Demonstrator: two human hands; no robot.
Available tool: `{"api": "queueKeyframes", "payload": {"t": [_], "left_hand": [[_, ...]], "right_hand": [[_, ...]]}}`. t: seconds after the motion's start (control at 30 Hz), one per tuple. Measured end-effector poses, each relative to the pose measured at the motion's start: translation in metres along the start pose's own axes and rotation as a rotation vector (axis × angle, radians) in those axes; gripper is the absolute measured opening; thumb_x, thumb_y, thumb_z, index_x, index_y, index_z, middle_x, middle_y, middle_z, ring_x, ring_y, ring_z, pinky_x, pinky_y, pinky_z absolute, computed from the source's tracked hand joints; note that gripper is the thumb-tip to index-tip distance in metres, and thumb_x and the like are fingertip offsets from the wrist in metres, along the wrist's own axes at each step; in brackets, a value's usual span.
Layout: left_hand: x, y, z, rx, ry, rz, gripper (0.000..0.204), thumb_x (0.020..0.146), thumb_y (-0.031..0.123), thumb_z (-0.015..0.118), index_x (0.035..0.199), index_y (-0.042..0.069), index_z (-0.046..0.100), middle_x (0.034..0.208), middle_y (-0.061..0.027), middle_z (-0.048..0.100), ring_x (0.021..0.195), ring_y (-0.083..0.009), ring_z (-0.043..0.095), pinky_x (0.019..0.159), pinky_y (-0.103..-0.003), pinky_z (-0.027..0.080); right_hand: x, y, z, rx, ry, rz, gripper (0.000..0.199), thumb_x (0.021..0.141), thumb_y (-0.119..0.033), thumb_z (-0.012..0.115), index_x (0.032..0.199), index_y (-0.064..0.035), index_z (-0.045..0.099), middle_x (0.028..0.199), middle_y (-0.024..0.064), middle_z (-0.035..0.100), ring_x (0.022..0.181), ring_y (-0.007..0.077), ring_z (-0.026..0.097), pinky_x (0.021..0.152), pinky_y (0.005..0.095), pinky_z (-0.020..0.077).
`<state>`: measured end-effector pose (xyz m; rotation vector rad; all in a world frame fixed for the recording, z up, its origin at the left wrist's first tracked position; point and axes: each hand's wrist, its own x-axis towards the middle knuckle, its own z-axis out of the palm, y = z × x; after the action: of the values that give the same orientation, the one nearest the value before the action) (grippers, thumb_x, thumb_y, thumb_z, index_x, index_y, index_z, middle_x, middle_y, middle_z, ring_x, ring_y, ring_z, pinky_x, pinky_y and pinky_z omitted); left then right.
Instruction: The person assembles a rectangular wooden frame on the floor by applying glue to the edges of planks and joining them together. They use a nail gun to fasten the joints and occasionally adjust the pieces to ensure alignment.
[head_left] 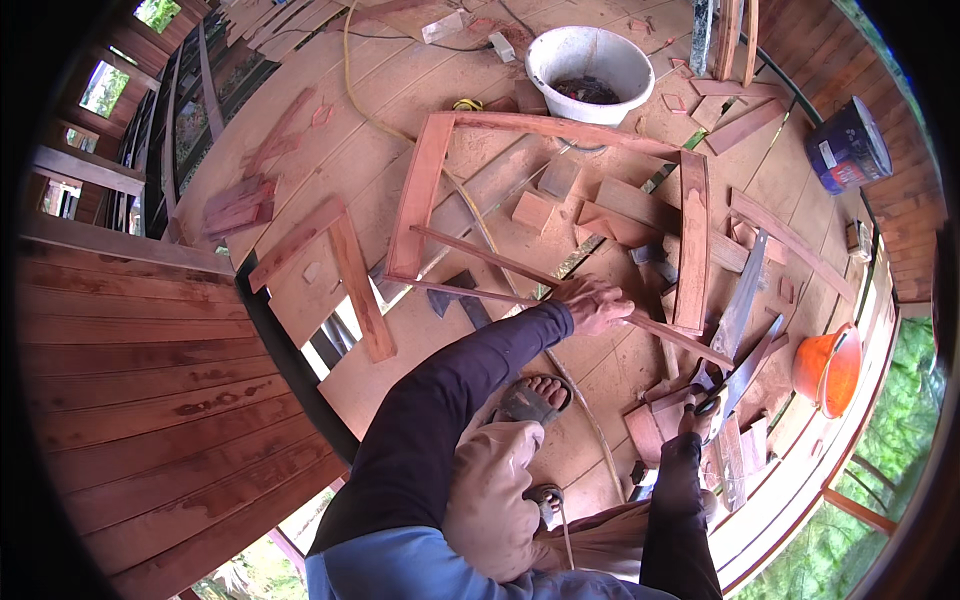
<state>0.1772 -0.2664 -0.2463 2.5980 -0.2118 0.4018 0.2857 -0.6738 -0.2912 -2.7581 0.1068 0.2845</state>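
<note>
My left hand [595, 304] is closed around a thin wooden strip [480, 253], which slants across the lower part of a reddish wooden frame [410, 225]. The strip's right end reaches out past the frame's right side. My right hand [694, 418] grips the handle of a handsaw [745, 372], its blade pointing up and away to the right, near that end of the strip. Whether the teeth touch the wood I cannot tell. A second handsaw [741, 292] lies just beyond, its handle partly hidden. A dark-headed hammer-like tool [455, 294] rests left of my left hand.
Wood blocks [558, 176] lie inside the frame. A white tub [620, 65] stands behind it, a dark blue bucket [850, 150] and an orange bucket [828, 368] at right. A yellow hose or cord [480, 220] crosses the plank floor. An L-shaped wood piece [357, 285] lies left.
</note>
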Motion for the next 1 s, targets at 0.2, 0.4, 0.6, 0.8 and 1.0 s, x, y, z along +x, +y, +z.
{"api": "queueKeyframes", "payload": {"t": [0.2, 0.4, 0.6, 0.8, 1.0], "left_hand": [[0.026, 0.026, -0.005, -0.055, -0.057, -0.034, 0.029, 0.091, 0.032, 0.066, 0.113, 0.013, 0.066, 0.092, -0.0103, 0.065, 0.086, -0.0316, 0.066, 0.079, -0.048, 0.051], [0.006, -0.036, -0.001, -0.123, -0.081, -0.222, 0.024, 0.096, 0.034, 0.060, 0.103, 0.011, 0.061, 0.092, -0.0152, 0.067, 0.087, -0.0386, 0.068, 0.074, -0.052, 0.054], [-0.006, -0.042, 0.002, -0.076, -0.139, -0.345, 0.025, 0.097, 0.035, 0.059, 0.101, 0.010, 0.059, 0.089, -0.0165, 0.067, 0.085, -0.0395, 0.067, 0.073, -0.052, 0.052], [0.010, -0.068, 0.005, 0.014, -0.015, -0.431, 0.024, 0.098, 0.034, 0.058, 0.101, 0.011, 0.059, 0.089, -0.0153, 0.068, 0.085, -0.0395, 0.067, 0.071, -0.054, 0.049], [0.043, -0.110, -0.004, 0.085, -0.019, -0.623, 0.022, 0.098, 0.029, 0.057, 0.101, 0.007, 0.058, 0.095, -0.0199, 0.069, 0.092, -0.0427, 0.066, 0.075, -0.054, 0.050]], "right_hand": [[-0.002, -0.013, -0.004, -0.020, 0.007, -0.003, 0.091, 0.087, -0.041, 0.072, 0.157, -0.0070, 0.024, 0.142, 0.0247, 0.054, 0.130, 0.0382, 0.054, 0.108, 0.0437, 0.0417], [-0.017, -0.028, 0.007, 0.041, -0.009, -0.105, 0.093, 0.086, -0.042, 0.072, 0.157, -0.0068, 0.023, 0.138, 0.0244, 0.056, 0.128, 0.0377, 0.056, 0.109, 0.0426, 0.0416], [-0.006, 0.001, 0.006, 0.004, 0.025, 0.010, 0.093, 0.085, -0.044, 0.073, 0.156, -0.0071, 0.025, 0.135, 0.0253, 0.058, 0.121, 0.0397, 0.060, 0.101, 0.0465, 0.0461], [-0.010, -0.003, 0.002, 0.077, 0.009, -0.014, 0.092, 0.086, -0.044, 0.071, 0.156, -0.0073, 0.024, 0.139, 0.0262, 0.055, 0.123, 0.0401, 0.059, 0.104, 0.0447, 0.0455], [-0.018, 0.009, 0.005, 0.178, 0.018, -0.069, 0.094, 0.086, -0.046, 0.071, 0.155, -0.0050, 0.022, 0.134, 0.0287, 0.057, 0.120, 0.0423, 0.060, 0.100, 0.0456, 0.0475]]}}
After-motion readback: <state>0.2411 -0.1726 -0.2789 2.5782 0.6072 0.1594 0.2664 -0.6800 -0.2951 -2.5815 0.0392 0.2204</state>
